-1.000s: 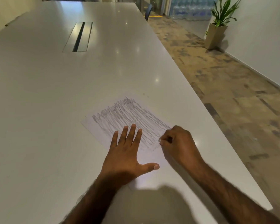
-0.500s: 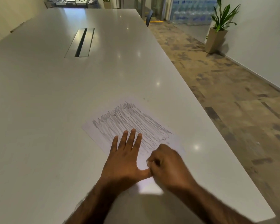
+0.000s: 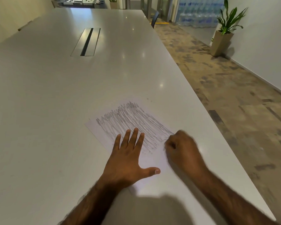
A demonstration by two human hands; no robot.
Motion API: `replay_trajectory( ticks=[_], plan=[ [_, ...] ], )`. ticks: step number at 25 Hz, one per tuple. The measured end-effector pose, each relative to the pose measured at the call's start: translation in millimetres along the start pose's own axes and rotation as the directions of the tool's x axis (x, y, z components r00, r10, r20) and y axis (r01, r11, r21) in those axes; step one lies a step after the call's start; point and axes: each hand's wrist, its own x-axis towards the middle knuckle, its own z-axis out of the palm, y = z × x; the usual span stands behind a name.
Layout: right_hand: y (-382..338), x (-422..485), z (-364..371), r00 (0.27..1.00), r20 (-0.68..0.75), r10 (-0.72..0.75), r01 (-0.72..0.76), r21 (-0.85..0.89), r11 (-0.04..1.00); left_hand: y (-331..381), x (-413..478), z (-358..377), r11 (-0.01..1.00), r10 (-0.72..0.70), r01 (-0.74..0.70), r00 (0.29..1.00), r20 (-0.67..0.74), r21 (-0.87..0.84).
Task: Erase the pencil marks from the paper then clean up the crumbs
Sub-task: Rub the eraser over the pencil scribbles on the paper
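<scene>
paper [image 3: 96, 128]: lies flat on the white worktop [image 3: 55, 95], set askew; dense grey pencil marks [image 3: 133, 120] fill its far half
left hand [image 3: 128, 159]: pressed flat on the paper's near half; grip apart, fingers straight, thumb splayed; it covers part of the scribble
right hand [image 3: 182, 151]: at the paper's right edge, blurred; grip drawn together in a fist, knuckles touching the sheet; whatever it may hold is hidden
in the way: both hands and forearms hide the paper's near corners
beyond the paper: a metal cable slot [image 3: 86, 42] sunk in the worktop; a dark chair [image 3: 155, 18] further off
right of the paper: patterned floor [image 3: 234, 103]; a potted plant [image 3: 221, 43] by the wall; stacked water bottles [image 3: 198, 15] further back
</scene>
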Motion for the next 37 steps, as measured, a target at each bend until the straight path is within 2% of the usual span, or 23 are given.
replay_trajectory(
  ticks=[2,3,5,7,10,11,13,14,18,19,21,22,23,25,26,27,29,30,31,33,34,35,37],
  plan=[
    [-16.8,-29.3,11.6,0.982,0.106,-0.157,0.156,0.015,0.988,1.8,0.3,-1.3,1.000,-0.009,0.009,1.000,-0.009,0.002],
    [-14.5,-26.9,7.3,0.981,0.125,-0.146,0.145,0.023,0.989,1.2,1.3,-2.5,1.000,-0.008,0.008,1.000,-0.011,0.001],
    [11.4,4.9,-1.0,0.999,-0.029,-0.013,0.013,-0.004,1.000,-0.1,2.3,-1.8,1.000,0.001,-0.001,1.000,0.006,-0.003],
    [9.4,10.9,-1.9,0.998,-0.033,0.047,-0.046,0.016,0.999,-0.6,-0.3,-1.1,1.000,0.005,-0.005,1.000,0.004,0.002],
    [-16.0,-27.4,13.3,0.986,0.077,-0.148,0.143,0.070,0.987,2.1,-1.1,-2.7,1.000,-0.004,0.004,1.000,-0.018,0.007],
    [-13.8,-24.6,8.2,0.987,0.098,-0.129,0.120,0.094,0.988,2.1,0.2,-3.2,1.000,-0.004,0.004,1.000,-0.020,0.006],
    [8.1,4.1,-0.4,1.000,-0.009,0.004,-0.004,0.056,0.998,0.8,0.6,-1.6,1.000,0.000,0.000,1.000,-0.003,0.005],
    [5.7,8.7,-1.9,1.000,-0.021,0.023,-0.022,0.039,0.999,0.4,-0.1,-0.9,1.000,-0.001,0.001,1.000,0.000,0.006],
    [-34.5,-31.0,21.2,0.962,0.146,-0.232,0.218,0.105,0.970,2.0,-1.4,0.5,1.000,-0.013,0.013,0.999,-0.037,0.020],
    [-32.6,-24.8,18.0,0.965,0.156,-0.213,0.195,0.123,0.973,2.0,-0.1,-0.3,1.000,-0.012,0.013,0.999,-0.038,0.017],
    [-11.3,8.8,11.4,0.998,0.006,-0.069,0.069,0.047,0.997,1.4,1.3,0.2,1.000,-0.007,0.007,1.000,-0.017,0.000],
    [-11.9,13.5,8.7,0.999,0.004,-0.034,0.034,0.036,0.999,1.3,-0.3,-0.1,1.000,-0.006,0.005,1.000,-0.012,-0.005],
    [-16.4,11.6,10.3,0.998,0.027,-0.048,0.046,0.051,0.998,0.9,-1.3,1.4,1.000,-0.004,0.004,1.000,-0.024,-0.004],
    [-38.9,-20.8,18.2,0.971,0.125,-0.205,0.190,0.119,0.975,1.9,-3.6,0.6,1.000,-0.001,0.001,0.999,-0.043,0.015],
    [-39.5,-25.9,16.9,0.958,0.168,-0.230,0.210,0.131,0.969,1.8,-3.4,-1.0,1.000,-0.004,0.004,0.999,-0.046,0.020],
    [-32.7,-19.0,14.2,0.967,0.163,-0.197,0.175,0.137,0.975,1.3,-2.2,-1.6,1.000,-0.007,0.008,0.999,-0.046,0.014],
    [-9.5,13.3,7.3,1.000,0.001,-0.027,0.027,0.047,0.999,1.2,-0.6,-0.9,1.000,-0.009,0.008,1.000,-0.022,-0.004],
    [-9.6,16.3,6.7,1.000,-0.007,0.013,-0.013,0.040,0.999,1.5,-1.7,-0.4,1.000,-0.007,0.007,1.000,-0.014,-0.008],
    [-14.6,12.5,10.1,1.000,0.012,-0.008,0.007,0.064,0.998,1.0,-2.5,1.3,1.000,-0.002,0.002,1.000,-0.025,-0.004],
    [-40.4,-23.5,21.9,0.975,0.119,-0.189,0.171,0.147,0.974,1.1,-3.5,1.3,1.000,0.007,-0.006,0.999,-0.043,0.023],
    [-42.0,-28.8,22.2,0.962,0.156,-0.224,0.201,0.152,0.968,0.8,-2.8,0.5,1.000,0.005,-0.004,0.999,-0.044,0.029],
    [-36.4,-20.6,20.4,0.971,0.142,-0.193,0.169,0.164,0.972,0.7,-1.1,-0.1,1.000,0.001,0.000,0.999,-0.044,0.019],
    [-15.4,14.2,11.7,1.000,-0.013,0.010,-0.008,0.099,0.995,1.6,-0.1,0.2,1.000,-0.005,0.005,1.000,-0.018,-0.003]
  ],
)
